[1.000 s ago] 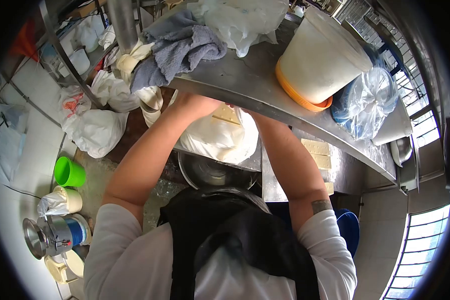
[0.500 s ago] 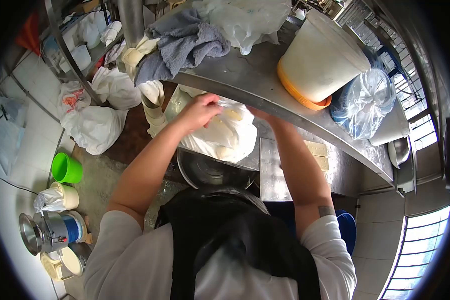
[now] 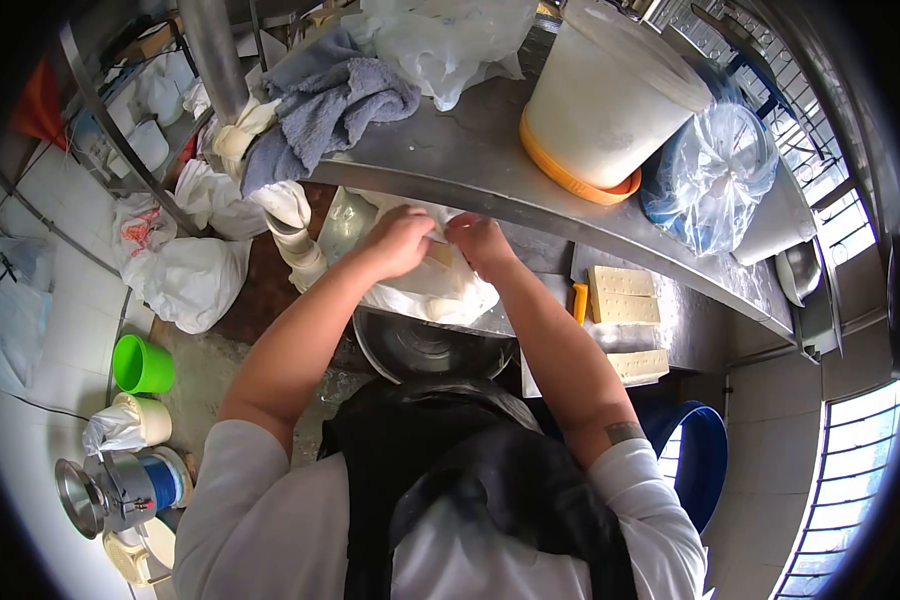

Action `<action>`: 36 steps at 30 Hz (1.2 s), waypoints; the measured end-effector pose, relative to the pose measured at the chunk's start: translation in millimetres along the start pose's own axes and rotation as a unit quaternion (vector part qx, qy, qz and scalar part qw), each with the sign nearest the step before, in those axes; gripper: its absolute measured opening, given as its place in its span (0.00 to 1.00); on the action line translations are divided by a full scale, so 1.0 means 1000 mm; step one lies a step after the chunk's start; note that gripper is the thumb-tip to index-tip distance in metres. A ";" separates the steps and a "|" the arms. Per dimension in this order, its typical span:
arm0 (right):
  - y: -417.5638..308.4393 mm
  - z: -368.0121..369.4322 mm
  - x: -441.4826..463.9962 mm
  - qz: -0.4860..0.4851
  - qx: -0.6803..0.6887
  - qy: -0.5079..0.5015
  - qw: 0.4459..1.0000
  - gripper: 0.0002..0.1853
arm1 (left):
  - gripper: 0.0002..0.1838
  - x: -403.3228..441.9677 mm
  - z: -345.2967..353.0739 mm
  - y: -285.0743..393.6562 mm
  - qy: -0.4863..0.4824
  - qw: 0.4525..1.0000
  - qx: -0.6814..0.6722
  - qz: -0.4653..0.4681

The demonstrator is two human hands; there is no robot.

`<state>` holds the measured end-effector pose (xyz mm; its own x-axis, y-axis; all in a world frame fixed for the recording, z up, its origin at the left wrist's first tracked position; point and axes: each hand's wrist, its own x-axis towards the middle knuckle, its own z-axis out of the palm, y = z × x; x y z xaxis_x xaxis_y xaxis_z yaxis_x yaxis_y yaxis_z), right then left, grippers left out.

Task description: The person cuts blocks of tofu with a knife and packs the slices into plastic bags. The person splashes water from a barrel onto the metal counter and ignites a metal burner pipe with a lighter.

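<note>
A white plastic bag [image 3: 435, 298] lies on the metal counter, with something pale yellowish showing inside its mouth. My left hand [image 3: 400, 243] is at the bag's far left side, fingers curled and pinching the plastic. Close beside it on the right, my right hand [image 3: 480, 243] is also closed on the bag's upper edge. The two hands are a short gap apart, with the bag's opening between and below them. What lies deeper in the bag is hidden.
Pale rectangular blocks with small holes [image 3: 624, 295] lie right, beside an orange handle [image 3: 580, 302]. A shelf [image 3: 450, 185] overhangs the hands, bearing a grey towel [image 3: 345, 115] and a white bucket [image 3: 610, 95]. Below the counter is a round metal basin [image 3: 425, 345]; a blue barrel [image 3: 705, 450] stands right.
My right hand has come from under the shelf on the right to the bag and closed on its edge. My left hand stays at the bag. The orange handle has come into view.
</note>
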<state>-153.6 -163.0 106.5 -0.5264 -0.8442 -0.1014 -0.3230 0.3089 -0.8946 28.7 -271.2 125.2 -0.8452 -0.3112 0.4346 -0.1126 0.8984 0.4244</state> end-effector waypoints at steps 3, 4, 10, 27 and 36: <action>-0.030 -0.014 -0.009 0.040 0.001 -0.177 0.983 0.17 | 0.14 -0.010 -0.006 0.004 0.109 0.991 0.077 -0.003; -0.035 -0.023 -0.011 0.054 0.000 -0.250 0.967 0.18 | 0.19 -0.014 -0.005 0.009 0.152 0.978 0.145 -0.013; -0.031 -0.043 -0.004 0.112 0.175 -0.284 0.936 0.13 | 0.17 -0.023 0.010 0.041 0.105 0.990 0.093 0.033; -0.015 0.001 -0.054 0.037 0.180 -0.043 0.982 0.15 | 0.06 -0.021 -0.010 0.074 -0.136 0.990 0.015 -0.037; 0.001 0.022 -0.060 -0.106 -0.013 0.151 0.983 0.15 | 0.06 0.023 0.019 -0.008 -0.141 0.910 -0.363 -0.146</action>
<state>-105.5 -121.4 102.1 -0.6529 -0.7238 0.2232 -0.4688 0.1548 -0.8696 0.8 -279.8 116.8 -0.9464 -0.3203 0.0414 -0.0661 0.3174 0.9460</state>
